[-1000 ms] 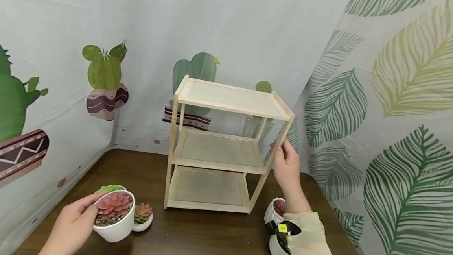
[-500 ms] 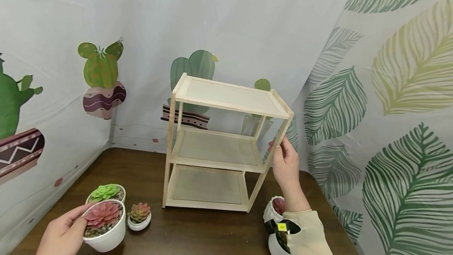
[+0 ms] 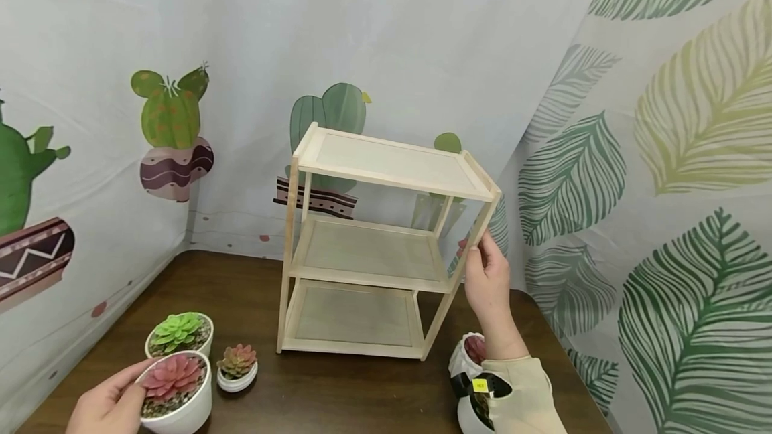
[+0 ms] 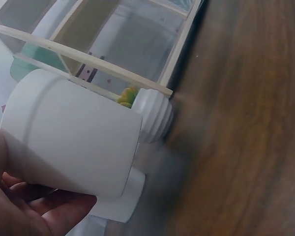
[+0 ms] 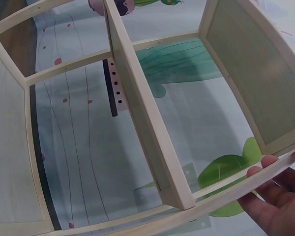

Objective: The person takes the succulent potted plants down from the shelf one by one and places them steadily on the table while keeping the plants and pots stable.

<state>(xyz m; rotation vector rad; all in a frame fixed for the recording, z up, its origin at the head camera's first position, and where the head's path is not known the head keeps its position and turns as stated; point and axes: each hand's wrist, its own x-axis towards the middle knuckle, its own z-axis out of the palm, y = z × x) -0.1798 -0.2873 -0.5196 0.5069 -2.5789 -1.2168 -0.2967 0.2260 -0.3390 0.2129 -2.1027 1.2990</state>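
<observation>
My left hand (image 3: pixel 108 399) pinches the rim of a white pot (image 3: pixel 188 412) holding a pink succulent (image 3: pixel 173 376). In the left wrist view, thumb and fingers hold the smooth white side of this pot (image 4: pixel 73 132). Behind it stands a white pot with a green succulent (image 3: pixel 178 331), partly overlapped. To the right sits a small ridged white pot with an orange-green succulent (image 3: pixel 237 364). My right hand (image 3: pixel 490 280) grips the right front post of a three-tier pale wooden shelf (image 3: pixel 368 280); in the right wrist view, fingers curl round that post (image 5: pixel 236 191).
Near my right forearm stand a white pot with a dark pink succulent (image 3: pixel 475 349) and another white pot (image 3: pixel 469 415), partly hidden by the wrist strap and sleeve. The brown wooden table (image 3: pixel 338 394) meets printed fabric walls (image 3: pixel 241 86) at its back and sides.
My left hand has moved left and toward me with the pink succulent's pot, uncovering the green succulent and the small pot. The right hand keeps its grip on the shelf post.
</observation>
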